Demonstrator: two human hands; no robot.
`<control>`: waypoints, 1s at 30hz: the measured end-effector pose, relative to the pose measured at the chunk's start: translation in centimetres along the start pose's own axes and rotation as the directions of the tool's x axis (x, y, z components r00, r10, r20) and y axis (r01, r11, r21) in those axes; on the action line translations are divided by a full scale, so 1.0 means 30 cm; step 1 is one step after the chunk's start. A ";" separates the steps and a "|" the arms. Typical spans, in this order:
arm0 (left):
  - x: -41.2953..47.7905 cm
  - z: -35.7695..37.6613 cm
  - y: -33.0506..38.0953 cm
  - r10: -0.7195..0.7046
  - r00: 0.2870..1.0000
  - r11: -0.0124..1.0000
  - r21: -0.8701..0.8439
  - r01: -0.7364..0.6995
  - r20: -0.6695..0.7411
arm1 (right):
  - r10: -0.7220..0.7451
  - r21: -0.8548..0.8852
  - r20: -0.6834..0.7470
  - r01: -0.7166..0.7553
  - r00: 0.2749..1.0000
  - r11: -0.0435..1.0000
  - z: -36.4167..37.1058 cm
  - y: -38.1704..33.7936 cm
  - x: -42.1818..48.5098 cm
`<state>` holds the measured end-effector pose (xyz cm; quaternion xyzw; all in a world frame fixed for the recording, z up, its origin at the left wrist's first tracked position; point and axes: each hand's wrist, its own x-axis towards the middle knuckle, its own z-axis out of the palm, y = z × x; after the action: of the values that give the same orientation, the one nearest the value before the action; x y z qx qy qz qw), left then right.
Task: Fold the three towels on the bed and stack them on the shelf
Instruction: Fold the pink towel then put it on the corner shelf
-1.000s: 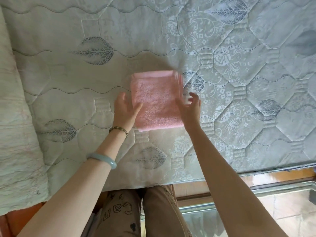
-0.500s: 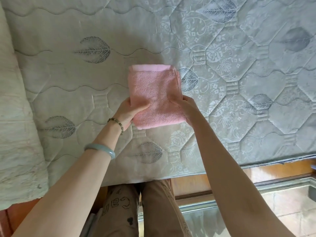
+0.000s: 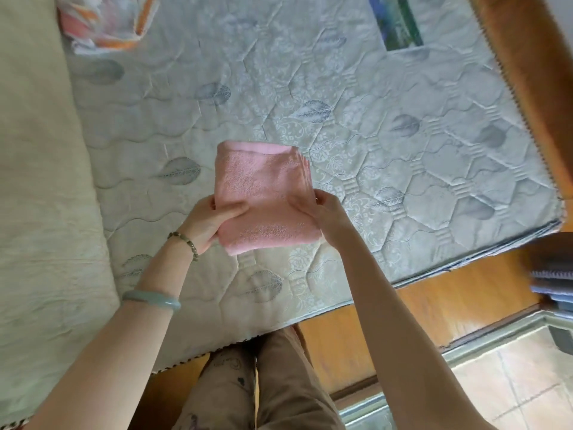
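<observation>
Towel, folded, clamped between left hand and right hand, thumbs on top so layers hold; probably lifted off bed.

Readable text — almost none

The trousers carry dark printed marks on the left leg near the bottom edge of the view; they are too blurred and cut off to read as letters; the mattress shows only leaf and flower quilting — no label; the pink towel bears a woven pattern, no wording; nothing else carries writing.
</observation>
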<state>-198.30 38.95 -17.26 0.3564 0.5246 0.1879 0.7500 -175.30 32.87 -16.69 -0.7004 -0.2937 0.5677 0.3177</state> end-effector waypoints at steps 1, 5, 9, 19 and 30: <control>-0.028 0.008 0.023 0.007 1.000 1.000 -0.008 -0.007 0.021 | -0.015 0.006 0.001 0.015 1.000 1.000 -0.007 -0.012 -0.039; -0.178 0.075 0.109 0.038 0.991 0.993 0.102 -0.051 0.127 | -0.071 0.116 0.021 0.068 0.997 0.991 -0.065 -0.031 -0.273; -0.283 0.190 0.183 0.068 0.966 0.963 0.238 -0.129 0.248 | -0.110 0.269 0.036 0.096 0.993 0.958 -0.154 -0.019 -0.496; -0.430 0.697 0.227 0.034 0.811 0.872 0.379 -0.310 0.584 | -0.238 0.537 -0.260 0.345 0.936 0.770 -0.439 0.149 -0.951; -0.451 1.409 0.152 -0.045 0.650 0.804 0.414 -0.427 0.759 | -0.232 0.592 -0.523 0.546 0.820 0.593 -0.908 0.356 -1.250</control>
<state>-164.09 18.89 3.17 0.6599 0.1640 -0.0523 0.7314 -154.88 -5.82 2.00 -0.5324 -0.1260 0.3975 0.7366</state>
